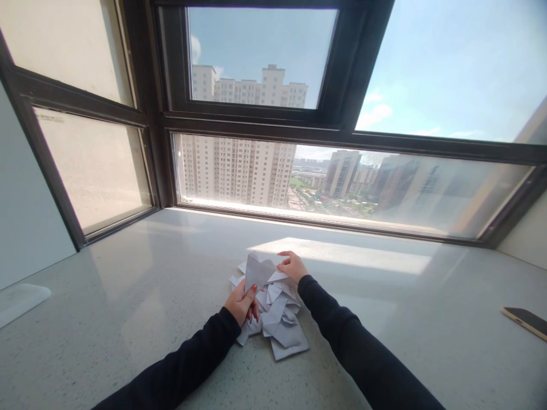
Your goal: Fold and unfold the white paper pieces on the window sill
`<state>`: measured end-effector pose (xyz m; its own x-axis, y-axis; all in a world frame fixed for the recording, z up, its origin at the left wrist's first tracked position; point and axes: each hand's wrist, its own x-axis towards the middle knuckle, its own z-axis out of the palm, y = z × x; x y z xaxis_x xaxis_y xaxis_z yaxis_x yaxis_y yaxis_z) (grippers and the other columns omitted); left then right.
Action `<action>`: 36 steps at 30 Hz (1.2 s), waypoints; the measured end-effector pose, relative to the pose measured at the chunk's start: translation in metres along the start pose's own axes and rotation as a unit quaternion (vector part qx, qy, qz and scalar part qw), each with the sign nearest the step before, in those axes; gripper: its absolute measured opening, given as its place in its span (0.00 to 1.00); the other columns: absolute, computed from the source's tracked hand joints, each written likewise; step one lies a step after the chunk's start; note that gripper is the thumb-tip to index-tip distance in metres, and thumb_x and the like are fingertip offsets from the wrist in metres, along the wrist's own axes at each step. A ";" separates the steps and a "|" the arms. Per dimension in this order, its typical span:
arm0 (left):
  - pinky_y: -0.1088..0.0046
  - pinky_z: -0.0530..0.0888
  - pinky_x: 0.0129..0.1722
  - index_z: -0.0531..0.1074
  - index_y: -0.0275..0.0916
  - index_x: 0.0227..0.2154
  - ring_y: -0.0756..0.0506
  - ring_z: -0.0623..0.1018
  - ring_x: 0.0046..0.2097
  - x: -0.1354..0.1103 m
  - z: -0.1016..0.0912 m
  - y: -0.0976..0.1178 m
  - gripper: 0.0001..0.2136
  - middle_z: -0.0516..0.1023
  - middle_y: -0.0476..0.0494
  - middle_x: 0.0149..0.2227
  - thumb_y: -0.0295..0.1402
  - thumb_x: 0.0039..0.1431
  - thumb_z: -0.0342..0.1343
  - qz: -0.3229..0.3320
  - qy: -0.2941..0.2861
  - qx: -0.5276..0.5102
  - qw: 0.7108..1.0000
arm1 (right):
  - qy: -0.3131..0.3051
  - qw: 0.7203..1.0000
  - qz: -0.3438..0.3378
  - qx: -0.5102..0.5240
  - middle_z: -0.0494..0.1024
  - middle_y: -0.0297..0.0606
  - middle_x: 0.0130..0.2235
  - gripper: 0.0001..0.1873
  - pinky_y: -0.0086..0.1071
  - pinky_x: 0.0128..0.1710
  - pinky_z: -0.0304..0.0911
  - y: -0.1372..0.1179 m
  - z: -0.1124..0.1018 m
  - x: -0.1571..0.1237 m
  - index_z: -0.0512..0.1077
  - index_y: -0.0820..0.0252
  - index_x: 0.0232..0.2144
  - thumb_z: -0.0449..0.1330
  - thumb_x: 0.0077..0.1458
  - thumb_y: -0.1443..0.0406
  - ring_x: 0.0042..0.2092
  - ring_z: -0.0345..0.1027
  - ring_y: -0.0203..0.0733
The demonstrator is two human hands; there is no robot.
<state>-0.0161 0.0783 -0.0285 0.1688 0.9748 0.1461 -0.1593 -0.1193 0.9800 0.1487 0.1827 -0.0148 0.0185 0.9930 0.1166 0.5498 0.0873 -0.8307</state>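
My left hand [243,302] is closed, its thumb pressed on white folded paper [257,270] that stands up from the grip. Under and around it lies a loose pile of white folded paper pieces [276,313], overlapping at many angles. At the pile's far right edge is my right hand [293,266], index finger stretched out and apart from the thumb. Its thumb is close to a folded piece [278,277]; whether they touch I cannot tell. The right hand's other fingers are mostly hidden.
The pile rests on a pale speckled stone sill [179,285]. A phone [527,320] lies at the right edge, and a white flat object [23,302] at the left. Dark window frames [256,122] border the sill's far side.
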 end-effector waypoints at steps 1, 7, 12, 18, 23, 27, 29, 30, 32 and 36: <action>0.82 0.51 0.08 0.62 0.35 0.32 0.57 0.58 0.08 0.000 -0.001 0.000 0.20 0.63 0.58 0.09 0.49 0.48 0.48 0.000 -0.001 -0.001 1.000 | 0.013 1.000 -0.004 0.008 0.68 0.39 0.44 0.14 0.39 0.38 0.63 -0.001 -0.003 -0.002 0.63 0.62 0.43 0.52 0.54 0.63 0.40 0.65 0.39; 0.82 0.52 0.09 0.59 0.36 0.32 0.56 0.60 0.09 0.001 -0.004 -0.003 0.19 0.65 0.57 0.10 0.49 0.47 0.48 0.003 -0.003 -0.001 1.000 | 0.196 0.977 -0.051 0.070 0.65 0.31 0.28 0.19 0.32 0.27 0.64 -0.019 -0.040 -0.024 0.61 0.60 0.46 0.52 0.50 0.65 0.24 0.61 0.33; 0.81 0.54 0.10 0.58 0.37 0.32 0.55 0.62 0.10 0.001 -0.004 -0.004 0.19 0.67 0.56 0.11 0.49 0.48 0.48 0.010 0.003 0.003 1.000 | 0.311 0.915 -0.089 0.240 0.61 0.31 0.34 0.30 0.31 0.22 0.65 -0.043 -0.056 -0.065 0.47 0.52 0.53 0.52 0.48 0.61 0.23 0.62 0.31; 0.80 0.53 0.10 0.57 0.37 0.33 0.55 0.60 0.10 -0.003 0.002 -0.001 0.18 0.67 0.56 0.12 0.48 0.49 0.47 0.014 -0.003 0.017 1.000 | 0.146 0.914 -0.053 0.374 0.65 0.39 0.40 0.38 0.34 0.32 0.66 -0.039 -0.030 -0.118 0.45 0.51 0.54 0.59 0.43 0.60 0.34 0.67 0.38; 0.78 0.54 0.12 0.58 0.38 0.34 0.56 0.58 0.12 -0.004 0.002 -0.003 0.18 0.62 0.58 0.14 0.47 0.48 0.48 0.017 0.004 0.033 0.999 | 0.125 0.910 -0.044 0.392 0.69 0.37 0.36 0.41 0.35 0.33 0.65 -0.020 -0.016 -0.126 0.45 0.53 0.54 0.61 0.40 0.60 0.34 0.67 0.40; 0.77 0.52 0.16 0.61 0.36 0.37 0.56 0.54 0.15 -0.004 -0.002 -0.001 0.18 0.55 0.59 0.15 0.44 0.47 0.49 0.037 0.002 0.058 0.998 | 0.109 0.915 -0.049 0.385 0.69 0.32 0.29 0.39 0.34 0.34 0.64 -0.011 -0.012 -0.124 0.50 0.55 0.51 0.63 0.38 0.61 0.32 0.67 0.39; 0.77 0.54 0.18 0.62 0.35 0.38 0.55 0.54 0.17 -0.005 -0.003 0.003 0.19 0.54 0.58 0.16 0.42 0.45 0.51 0.051 -0.020 0.064 0.996 | 0.096 0.920 -0.042 0.378 0.69 0.30 0.28 0.37 0.33 0.31 0.63 -0.009 -0.010 -0.125 0.51 0.55 0.50 0.63 0.38 0.61 0.30 0.66 0.38; 0.76 0.54 0.20 0.62 0.35 0.38 0.55 0.55 0.18 -0.006 -0.003 0.005 0.20 0.53 0.58 0.17 0.41 0.43 0.53 0.055 -0.032 0.065 0.996 | 0.086 0.922 -0.039 0.374 0.68 0.29 0.27 0.36 0.32 0.29 0.63 -0.009 -0.009 -0.126 0.51 0.55 0.50 0.63 0.39 0.60 0.29 0.66 0.38; 0.76 0.55 0.21 0.62 0.35 0.39 0.54 0.55 0.20 -0.007 -0.001 0.008 0.21 0.51 0.58 0.17 0.41 0.42 0.54 0.058 -0.049 0.065 0.995 | 0.062 0.928 -0.035 0.366 0.67 0.28 0.25 0.36 0.29 0.26 0.62 -0.009 -0.008 -0.129 0.51 0.56 0.49 0.62 0.39 0.60 0.26 0.65 0.36; 0.76 0.54 0.22 0.62 0.34 0.39 0.54 0.54 0.20 -0.008 0.001 0.011 0.22 0.50 0.58 0.17 0.45 0.44 0.53 0.062 -0.028 0.069 0.995 | 0.040 0.932 -0.046 0.357 0.66 0.26 0.24 0.35 0.25 0.17 0.58 -0.015 -0.009 -0.133 0.53 0.55 0.49 0.62 0.39 0.59 0.19 0.61 0.30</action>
<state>-0.0183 0.0685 -0.0186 0.2111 0.9393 0.2706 -0.0481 -0.2665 0.9626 0.1453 0.0491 -0.0132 0.0772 0.9720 0.2220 -0.1422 0.2312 -0.9625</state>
